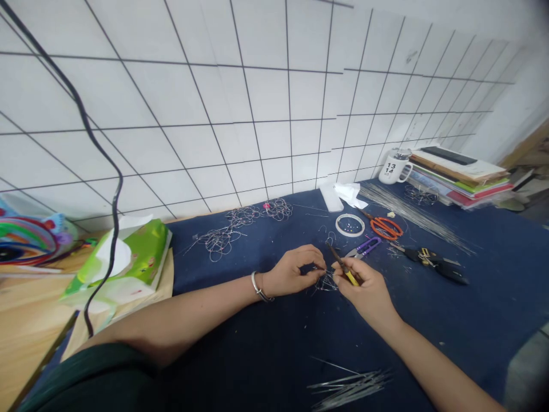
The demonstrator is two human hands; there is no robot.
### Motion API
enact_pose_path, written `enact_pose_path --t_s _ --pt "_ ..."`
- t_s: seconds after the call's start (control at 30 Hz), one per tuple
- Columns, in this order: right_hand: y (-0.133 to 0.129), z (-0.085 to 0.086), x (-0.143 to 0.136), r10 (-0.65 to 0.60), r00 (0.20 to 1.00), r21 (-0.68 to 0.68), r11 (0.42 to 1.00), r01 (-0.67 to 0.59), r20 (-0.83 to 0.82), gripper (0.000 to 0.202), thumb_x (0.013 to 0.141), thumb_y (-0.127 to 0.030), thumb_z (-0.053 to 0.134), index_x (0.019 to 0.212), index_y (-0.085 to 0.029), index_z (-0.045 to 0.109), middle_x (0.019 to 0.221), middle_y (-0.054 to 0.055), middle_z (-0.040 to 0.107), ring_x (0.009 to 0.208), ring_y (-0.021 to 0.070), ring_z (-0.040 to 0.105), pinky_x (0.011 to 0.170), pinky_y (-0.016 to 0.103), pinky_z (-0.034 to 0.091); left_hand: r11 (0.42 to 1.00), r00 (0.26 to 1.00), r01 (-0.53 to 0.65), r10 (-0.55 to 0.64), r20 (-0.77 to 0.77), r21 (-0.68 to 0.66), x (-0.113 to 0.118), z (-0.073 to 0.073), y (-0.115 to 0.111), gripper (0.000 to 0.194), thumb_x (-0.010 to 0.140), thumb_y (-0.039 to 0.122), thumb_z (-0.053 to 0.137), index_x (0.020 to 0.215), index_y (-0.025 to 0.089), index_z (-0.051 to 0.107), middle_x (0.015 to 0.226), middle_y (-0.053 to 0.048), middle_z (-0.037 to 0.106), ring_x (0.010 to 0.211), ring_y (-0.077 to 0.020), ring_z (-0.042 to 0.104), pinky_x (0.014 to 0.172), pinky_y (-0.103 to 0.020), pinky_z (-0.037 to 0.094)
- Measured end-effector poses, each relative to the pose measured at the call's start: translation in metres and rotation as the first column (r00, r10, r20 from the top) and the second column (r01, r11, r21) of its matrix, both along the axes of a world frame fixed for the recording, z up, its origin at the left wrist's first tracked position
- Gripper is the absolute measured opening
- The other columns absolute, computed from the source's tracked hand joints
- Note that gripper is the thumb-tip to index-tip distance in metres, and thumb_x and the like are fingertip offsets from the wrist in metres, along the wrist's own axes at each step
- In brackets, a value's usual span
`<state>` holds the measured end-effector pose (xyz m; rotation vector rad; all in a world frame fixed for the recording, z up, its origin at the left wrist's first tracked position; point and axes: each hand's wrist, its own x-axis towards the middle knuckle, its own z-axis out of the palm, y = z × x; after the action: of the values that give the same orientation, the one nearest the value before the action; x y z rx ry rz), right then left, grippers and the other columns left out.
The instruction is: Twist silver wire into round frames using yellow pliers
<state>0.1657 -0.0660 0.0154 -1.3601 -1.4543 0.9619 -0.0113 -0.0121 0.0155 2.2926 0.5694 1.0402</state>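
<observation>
My left hand (298, 270), with a silver bangle at the wrist, is closed in a pinch on the edge of a small tangle of thin wire (326, 282). My right hand (364, 289) wraps round yellow-handled pliers (351, 276), whose dark jaws point up and to the left. The right fingertips also meet the wire tangle, close to the left fingertips. Just beyond the hands lie purple-handled snips (368, 246) and a white ring-shaped dish (350, 225) holding small beads.
Orange-handled scissors (386, 228) and black-handled pliers (433, 263) lie to the right. Coiled wires (221, 243) rest at the back left, straight wires (351, 389) at the front. A mug (392, 167) and stacked books (465, 171) stand by the tiled wall. A black cable (115, 200) hangs at left.
</observation>
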Motion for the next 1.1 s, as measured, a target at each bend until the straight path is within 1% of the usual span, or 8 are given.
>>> enact_pose_path --t_s 0.3,0.47,0.63,0.87,1.1 --pt "-0.0011 0.0017 -0.0011 0.020 0.999 0.023 1.000 -0.020 0.028 0.019 0.069 -0.022 0.057 0.087 -0.017 0.059 0.074 0.001 0.059 0.065 0.0127 0.055 0.061 0.023 0.045 1.000 0.999 -0.008 0.009 -0.031 0.025 -0.0007 -0.0027 0.0006 0.007 0.073 0.012 0.051 0.078 0.014 0.056 0.080 -0.006 0.059 0.079 -0.0132 0.055 0.076 -0.029 0.045" --pt "-0.0008 0.0041 -0.0037 0.005 1.000 0.013 1.000 -0.006 0.024 0.019 0.067 -0.024 0.058 0.086 -0.018 0.060 0.072 0.001 0.060 0.063 0.0127 0.056 0.059 0.023 0.045 0.996 0.998 -0.031 0.035 -0.049 0.081 -0.0020 -0.0028 0.0006 0.009 0.073 0.011 0.051 0.079 0.015 0.055 0.082 -0.005 0.059 0.082 -0.0140 0.054 0.078 -0.029 0.043" --pt "-0.0005 0.0038 -0.0039 0.015 1.000 -0.017 1.000 -0.014 0.012 0.017 0.068 -0.023 0.058 0.084 -0.017 0.059 0.069 -0.001 0.057 0.060 0.0105 0.052 0.056 0.021 0.042 0.992 0.997 -0.032 0.041 -0.070 0.125 -0.0026 -0.0015 0.0004 0.010 0.072 0.010 0.050 0.079 0.015 0.055 0.082 -0.005 0.059 0.083 -0.0140 0.054 0.078 -0.028 0.042" --pt "0.0009 0.0015 -0.0039 0.032 0.999 -0.032 0.999 -0.032 0.004 0.018 0.067 -0.020 0.058 0.085 -0.017 0.059 0.071 -0.001 0.058 0.062 0.0111 0.053 0.058 0.022 0.043 0.995 0.993 0.004 0.008 -0.116 0.104 -0.0011 -0.0074 0.0033 0.014 0.067 0.006 0.048 0.077 0.015 0.052 0.081 -0.004 0.058 0.081 -0.0138 0.054 0.079 -0.028 0.041" --pt "0.0016 0.0007 -0.0039 0.045 0.999 -0.006 0.999 -0.045 0.018 0.018 0.068 -0.020 0.056 0.085 -0.017 0.059 0.070 0.000 0.057 0.062 0.0112 0.053 0.058 0.022 0.043 0.998 0.995 0.009 -0.002 -0.101 0.068 0.0004 -0.0085 0.0034 0.013 0.067 0.006 0.049 0.076 0.016 0.051 0.082 -0.004 0.058 0.079 -0.0132 0.054 0.076 -0.027 0.042"
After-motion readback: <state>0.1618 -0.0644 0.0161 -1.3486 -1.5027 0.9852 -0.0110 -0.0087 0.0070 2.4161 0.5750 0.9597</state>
